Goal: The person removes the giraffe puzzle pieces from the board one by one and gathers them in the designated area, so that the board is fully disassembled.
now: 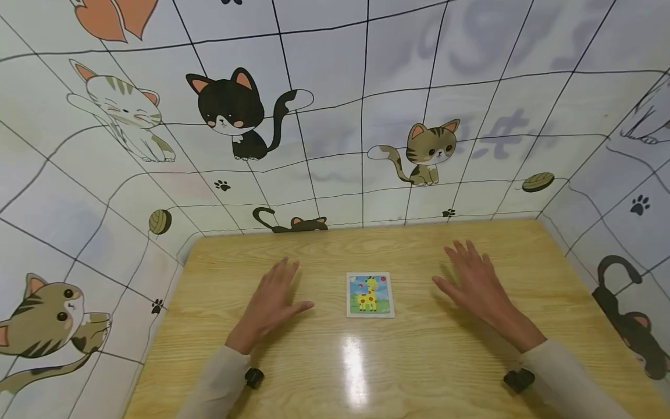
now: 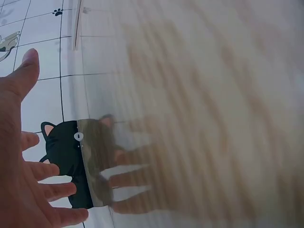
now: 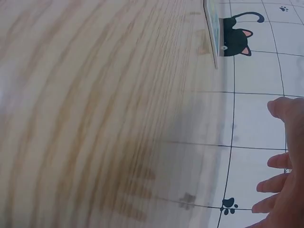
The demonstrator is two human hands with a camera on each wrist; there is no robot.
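Note:
A small square picture board [image 1: 369, 295] with a yellow, red-spotted giraffe on it lies flat on the wooden table [image 1: 293, 372]. To its left, apart from it, is my left hand [image 1: 270, 301], fingers spread and holding nothing. On the other side my right hand [image 1: 477, 291] is spread the same way, also apart from the board. In the left wrist view the left hand [image 2: 28, 166] shows its extended fingers and thumb above the tabletop. The right wrist view has the board [image 3: 213, 31] edge-on, with the right hand [image 3: 285, 166] at the right edge.
White walls with black grid lines and cartoon cats [image 1: 230, 110] enclose the table at the back and both sides. The table's back edge meets the wall. Dark wrist devices [image 1: 255, 378] sit at both cuffs. Light glares on the tabletop in front of the board.

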